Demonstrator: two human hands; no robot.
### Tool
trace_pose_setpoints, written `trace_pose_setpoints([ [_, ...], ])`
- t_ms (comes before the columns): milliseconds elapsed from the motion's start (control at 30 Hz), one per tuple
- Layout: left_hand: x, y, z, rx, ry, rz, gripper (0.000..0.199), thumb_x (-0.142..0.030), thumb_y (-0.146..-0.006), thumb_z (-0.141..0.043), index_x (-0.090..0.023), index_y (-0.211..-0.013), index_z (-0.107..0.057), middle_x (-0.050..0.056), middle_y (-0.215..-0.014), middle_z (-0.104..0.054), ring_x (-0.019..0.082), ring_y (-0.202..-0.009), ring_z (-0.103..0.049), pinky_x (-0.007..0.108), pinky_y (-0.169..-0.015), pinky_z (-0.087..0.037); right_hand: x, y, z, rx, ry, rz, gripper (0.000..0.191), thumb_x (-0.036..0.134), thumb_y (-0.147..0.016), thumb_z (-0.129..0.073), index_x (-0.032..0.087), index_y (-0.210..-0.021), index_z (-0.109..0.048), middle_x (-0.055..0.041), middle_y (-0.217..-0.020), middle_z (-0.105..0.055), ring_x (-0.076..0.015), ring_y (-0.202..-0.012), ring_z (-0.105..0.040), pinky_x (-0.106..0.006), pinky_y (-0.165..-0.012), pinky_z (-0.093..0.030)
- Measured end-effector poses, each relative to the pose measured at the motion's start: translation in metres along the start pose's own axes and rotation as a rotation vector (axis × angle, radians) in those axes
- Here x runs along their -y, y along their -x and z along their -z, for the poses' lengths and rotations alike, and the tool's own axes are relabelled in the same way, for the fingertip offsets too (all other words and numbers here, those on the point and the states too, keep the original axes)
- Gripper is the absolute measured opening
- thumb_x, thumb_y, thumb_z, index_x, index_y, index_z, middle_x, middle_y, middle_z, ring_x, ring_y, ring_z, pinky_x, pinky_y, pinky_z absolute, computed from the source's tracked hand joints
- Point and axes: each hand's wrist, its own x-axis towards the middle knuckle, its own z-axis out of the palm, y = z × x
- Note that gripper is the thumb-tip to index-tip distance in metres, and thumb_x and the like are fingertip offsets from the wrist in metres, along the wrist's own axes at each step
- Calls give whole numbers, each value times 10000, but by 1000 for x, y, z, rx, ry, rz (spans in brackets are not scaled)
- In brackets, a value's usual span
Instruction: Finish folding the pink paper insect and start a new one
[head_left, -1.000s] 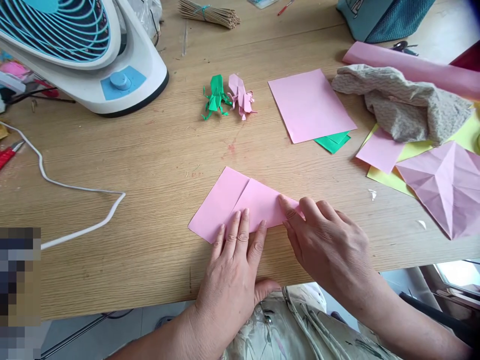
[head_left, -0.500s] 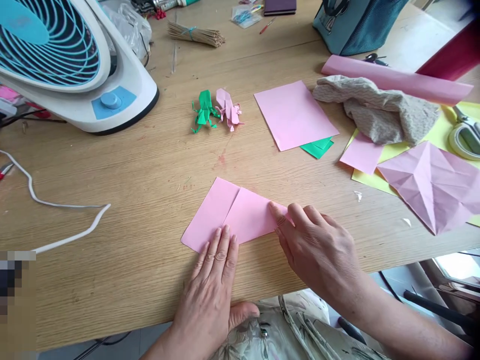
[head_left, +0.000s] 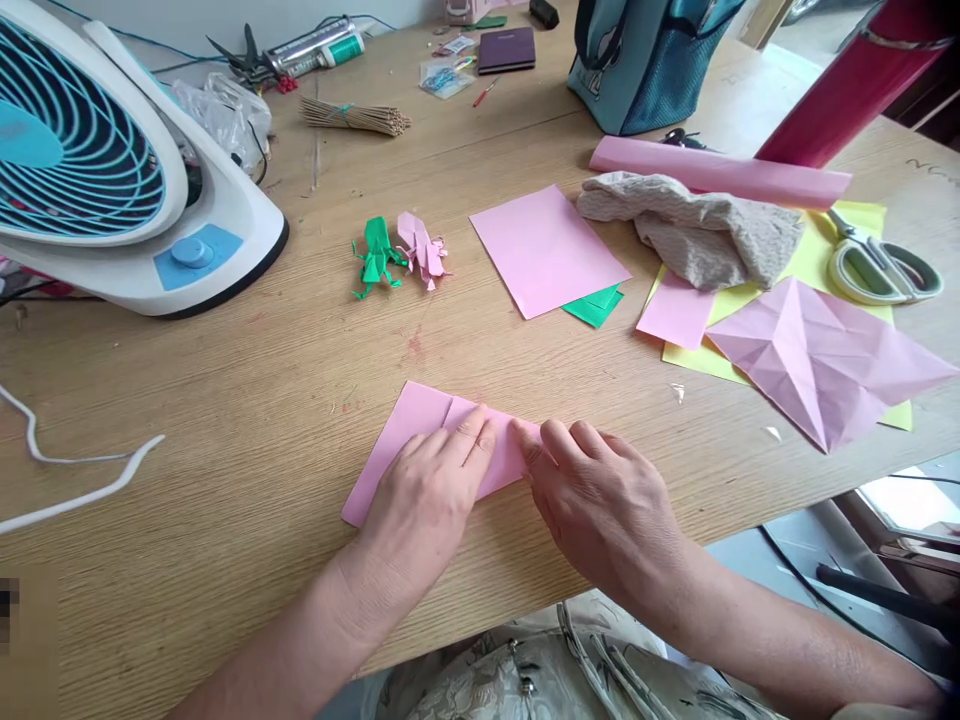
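A folded sheet of pink paper (head_left: 381, 455) lies on the table in front of me, with a slanting layer edge near its middle. Across its middle rests my left hand (head_left: 431, 485), fingers stretched out and fingertips pressing on the paper; its thumb is hidden. My right hand (head_left: 600, 500) is closed around the paper's right end, thumb on top and the other fingers curled. That end is mostly covered by the hand. The two hands are close together but apart.
Green (head_left: 377, 255) and pink (head_left: 424, 248) origami figures stand beyond the paper. To the right are a flat pink sheet (head_left: 547, 250), a cloth (head_left: 697, 225), a creased pink sheet (head_left: 825, 360) and scissors (head_left: 877, 270). A fan (head_left: 225, 235) and a white cable (head_left: 97, 495) are at left.
My left hand has slid up and to the right along the paper, towards my right hand. My right hand keeps hold of the right end. The camera view has shifted.
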Motion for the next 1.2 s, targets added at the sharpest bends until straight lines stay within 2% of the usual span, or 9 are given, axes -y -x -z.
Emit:
trace_pose_setpoints([
  [200,3,3,-15,-72,54,-39,397,-26,-943,-438,-40,-1325,-544,184,-1365,-603,244,-1150,-645,365,-928,-577,0,0,-1,4,-29,-9,282,124,-867,-548,123,-1138,-626,-51,-871,-587,-189,-736,-463,-354,-619,-388],
  [333,4,-1,-18,-83,77,-66,328,-95,-952,-513,-27,-1266,-580,173,-1261,-651,271,-1134,-628,403,-960,-553,-7,8,0,48,-93,7,359,106,-906,-475,105,-1254,-561,-69,-934,-630,-191,-754,-517,-347,-631,-449],
  [500,8,-6,-20,-126,174,-63,299,-157,-971,-516,-48,-1241,-588,158,-1188,-654,248,-1062,-619,400,-943,-536,-32,27,-3,4,-394,83,290,67,-957,-406,86,-1219,-528,-133,-1233,-642,-202,-1077,-588,-327,-910,-525],
  [600,8,-6,-19,-100,166,-86,330,-198,-991,-475,-89,-1286,-578,163,-1201,-634,251,-1033,-612,399,-888,-540,-44,35,-4,17,-527,100,236,73,-982,-396,108,-1169,-537,-137,-1361,-591,-174,-1216,-560,-338,-1099,-445],
  [700,4,-6,-15,-36,82,-103,447,-387,-1019,-381,-146,-1347,-567,195,-1209,-606,269,-936,-605,406,-762,-539,-50,40,-6,18,-549,125,240,96,-998,-381,110,-1160,-557,-150,-1406,-572,-162,-1261,-557,-378,-1181,-368],
  [800,-2,-4,-13,45,-37,-112,617,-572,-981,-314,-195,-1423,-521,237,-1257,-568,267,-848,-582,404,-701,-514,-49,46,-8,39,-498,163,315,127,-1003,-373,82,-1262,-546,-168,-1482,-502,-185,-1359,-485,-433,-1212,-313],
  [933,-7,-1,-12,130,-110,-121,834,-743,-876,-337,-205,-1509,-409,274,-1321,-528,278,-843,-565,410,-709,-495,-41,55,-7,91,-387,177,463,218,-1003,-403,75,-1442,-435,-158,-1579,-356,-251,-1480,-304,-538,-1238,-178],
  [1067,-6,2,-13,166,-96,-120,907,-761,-837,-430,-215,-1552,-313,269,-1379,-492,300,-913,-561,424,-770,-483,-29,61,-5,91,-324,163,547,270,-990,-432,66,-1496,-382,-157,-1596,-313,-322,-1500,-229,-570,-1234,-60],
  [1200,-7,2,-12,192,-84,-105,925,-706,-828,-544,-223,-1566,-267,264,-1406,-469,305,-935,-557,425,-803,-469,-22,64,-7,14,-366,185,483,270,-991,-431,83,-1433,-482,-148,-1552,-408,-306,-1479,-290,-526,-1231,-109],
])
